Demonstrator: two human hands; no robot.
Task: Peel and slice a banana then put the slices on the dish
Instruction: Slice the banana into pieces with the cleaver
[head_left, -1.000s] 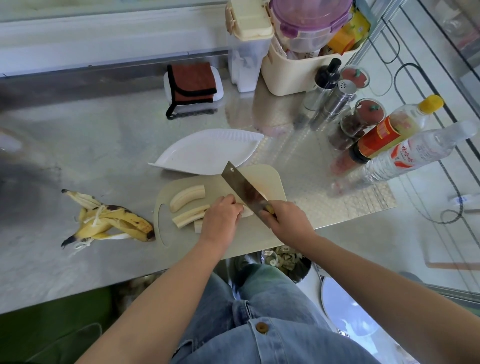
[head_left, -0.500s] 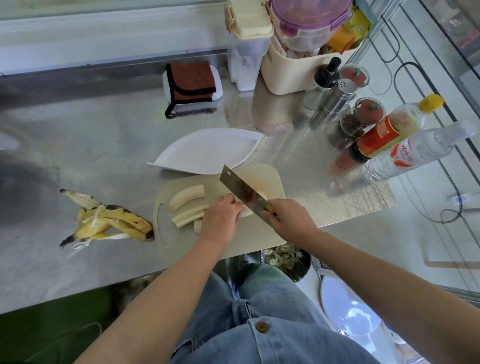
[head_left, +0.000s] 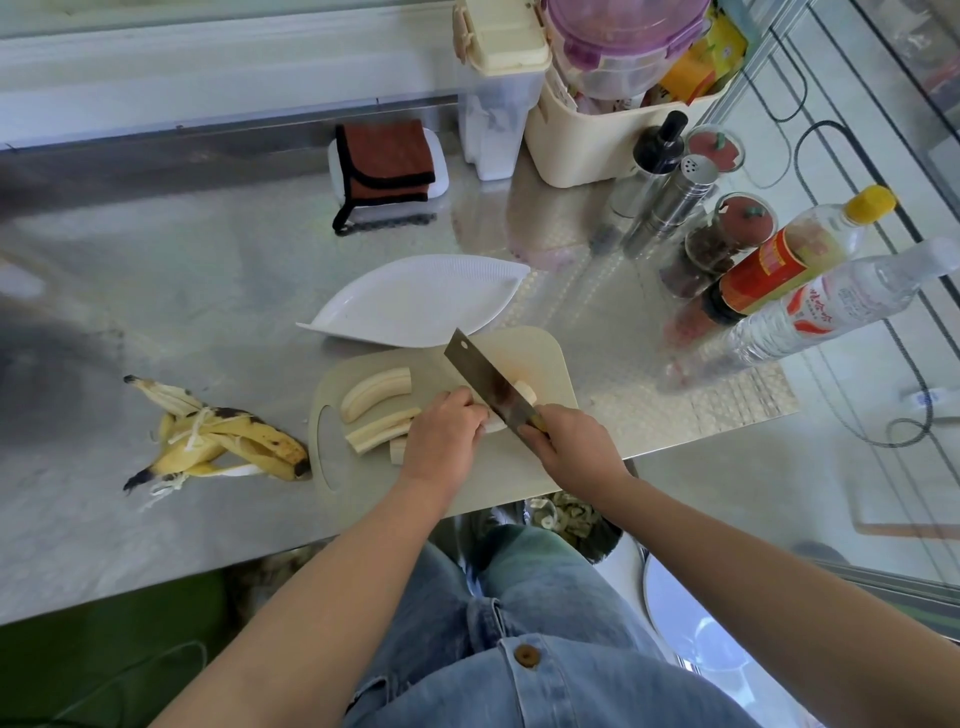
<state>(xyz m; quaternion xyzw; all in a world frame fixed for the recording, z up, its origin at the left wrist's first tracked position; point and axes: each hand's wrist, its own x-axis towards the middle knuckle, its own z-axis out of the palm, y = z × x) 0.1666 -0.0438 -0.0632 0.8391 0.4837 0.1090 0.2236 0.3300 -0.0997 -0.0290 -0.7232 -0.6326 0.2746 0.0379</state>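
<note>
Daylit steel counter (head_left: 156, 291) below a pale wall ledge (head_left: 208, 67)

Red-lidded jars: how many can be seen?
2 red-lidded jars: the far jar behind the steel shaker, the near jar beside the yellow-capped bottle; more may be hidden.

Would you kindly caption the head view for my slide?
Right hand slices peeled banana with cleaver on cutting board; left hand steadies it.

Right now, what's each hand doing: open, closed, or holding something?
Left hand: curled on the banana piece, holding it down.
Right hand: grips the cleaver by its handle.
</note>
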